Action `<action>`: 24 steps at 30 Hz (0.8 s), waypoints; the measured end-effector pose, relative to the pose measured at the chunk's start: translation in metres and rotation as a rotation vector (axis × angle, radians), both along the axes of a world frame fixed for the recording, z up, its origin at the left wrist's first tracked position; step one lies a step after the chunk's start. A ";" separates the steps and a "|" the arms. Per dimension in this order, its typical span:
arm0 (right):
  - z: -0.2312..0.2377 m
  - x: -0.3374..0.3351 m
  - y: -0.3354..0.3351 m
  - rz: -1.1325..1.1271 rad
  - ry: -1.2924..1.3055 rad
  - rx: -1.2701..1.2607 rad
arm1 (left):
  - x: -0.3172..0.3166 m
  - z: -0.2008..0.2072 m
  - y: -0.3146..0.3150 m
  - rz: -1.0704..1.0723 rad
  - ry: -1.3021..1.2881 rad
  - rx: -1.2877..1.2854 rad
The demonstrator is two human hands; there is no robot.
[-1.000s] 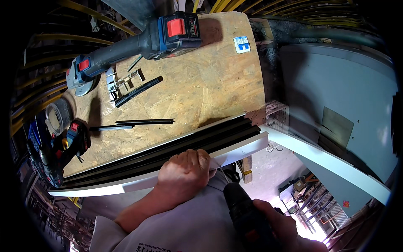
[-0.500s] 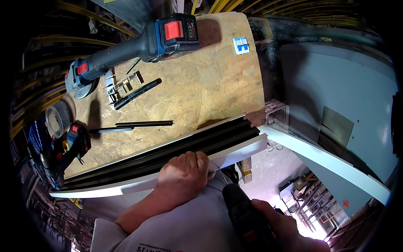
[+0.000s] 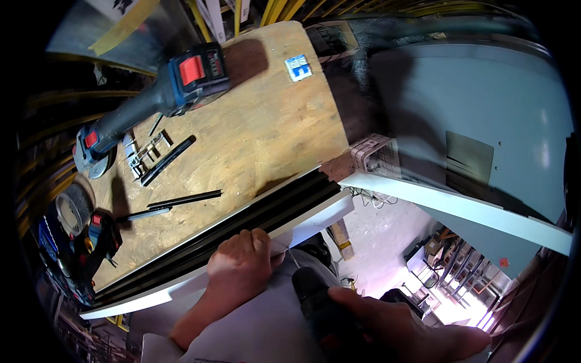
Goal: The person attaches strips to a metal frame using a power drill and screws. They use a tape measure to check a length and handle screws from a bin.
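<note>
Little change is seen against the earlier frames: the left hand (image 3: 239,269) is kept pressed on the long black-and-white metal profile (image 3: 242,233), with the profile barely shifted along the near bench edge. That reads as a bracing step held steady, with the tool not yet brought to the piece.

The profile is laid along the front edge of the chipboard workbench top (image 3: 254,139), its white flange overhanging toward the person, black channels facing up, one end cut at an angle near the bench corner. The left fingers are curled over the white edge, clamped down on it. The right hand (image 3: 399,327) is closed round the grip of a dark cordless drill (image 3: 321,302), held low, apart from the profile.

Further back, a blue-and-black cordless angle grinder (image 3: 151,103) and loose black metal strips (image 3: 181,199) are left lying on the board.
</note>
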State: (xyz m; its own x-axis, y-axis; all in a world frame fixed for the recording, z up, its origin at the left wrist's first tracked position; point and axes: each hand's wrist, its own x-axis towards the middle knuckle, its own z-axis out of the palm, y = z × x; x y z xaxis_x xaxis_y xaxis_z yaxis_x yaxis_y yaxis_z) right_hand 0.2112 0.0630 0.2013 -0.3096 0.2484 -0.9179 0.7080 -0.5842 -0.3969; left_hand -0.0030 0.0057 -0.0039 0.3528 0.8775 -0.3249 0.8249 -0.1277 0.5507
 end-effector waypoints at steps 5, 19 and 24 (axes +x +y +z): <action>0.002 0.005 0.000 0.075 0.052 0.187 | 0.000 0.000 -0.002 -0.017 0.021 0.056; -0.010 0.075 -0.014 -0.193 0.211 0.537 | -0.002 -0.006 -0.009 -0.042 0.137 0.199; -0.135 0.133 -0.013 -0.468 0.148 0.981 | 0.008 -0.002 -0.003 -0.039 0.032 0.259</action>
State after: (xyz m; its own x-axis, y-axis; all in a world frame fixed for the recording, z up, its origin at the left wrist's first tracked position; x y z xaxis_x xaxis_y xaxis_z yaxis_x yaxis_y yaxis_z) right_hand 0.3440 0.0497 0.0659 -0.0849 0.9721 -0.2187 0.4052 -0.1668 -0.8989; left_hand 0.0046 0.0023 -0.0057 0.3814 0.9187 -0.1026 0.8328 -0.2933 0.4696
